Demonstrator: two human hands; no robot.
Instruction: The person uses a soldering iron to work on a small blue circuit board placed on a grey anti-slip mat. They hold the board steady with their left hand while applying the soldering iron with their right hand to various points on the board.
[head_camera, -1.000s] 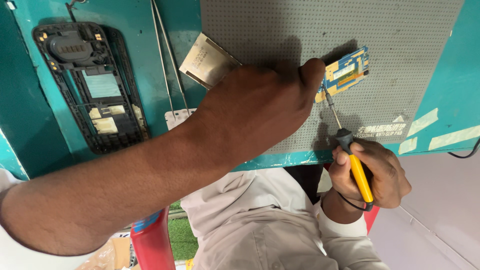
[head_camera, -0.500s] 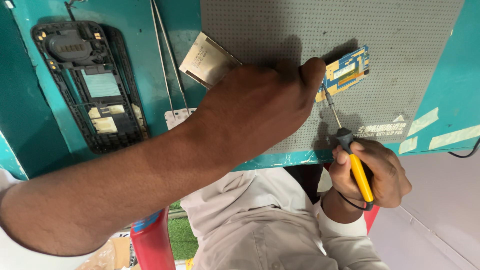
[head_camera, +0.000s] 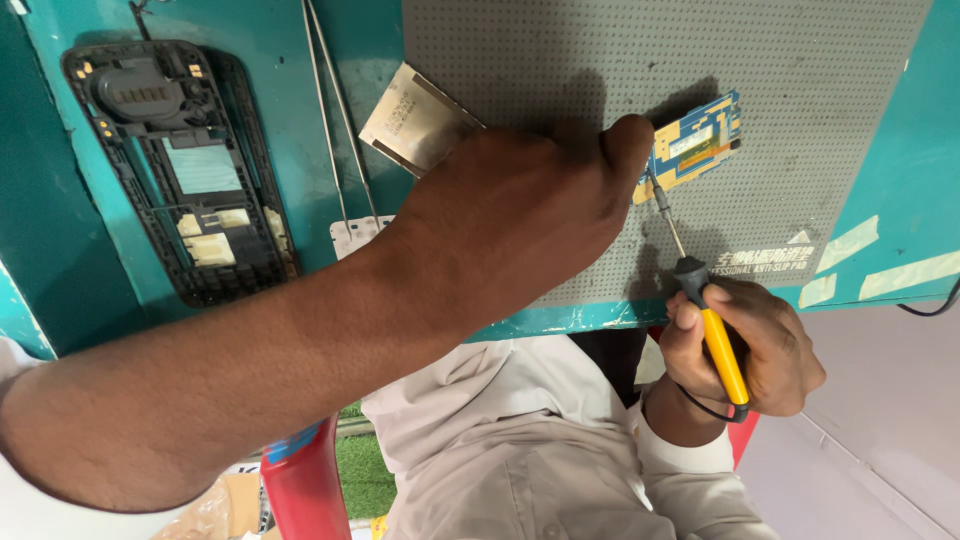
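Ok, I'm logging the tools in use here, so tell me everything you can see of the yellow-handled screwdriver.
The screwdriver has a slim yellow plastic-looking handle, a dark grey collar and a thin bare metal shaft. It lies tilted, its tip reaching up to the lower edge of the small blue circuit board on the grey dotted mat. The right hand is wrapped around the handle and collar, just off the table edge. The left hand presses on the board beside the tip. Whether the tip sits in a screw cannot be told.

I have one view only, from the head camera: it looks steeply down, close over the teal bench (head_camera: 280, 150), whose near edge crosses the lower frame, with the grey dotted mat (head_camera: 620, 60) filling the upper right.
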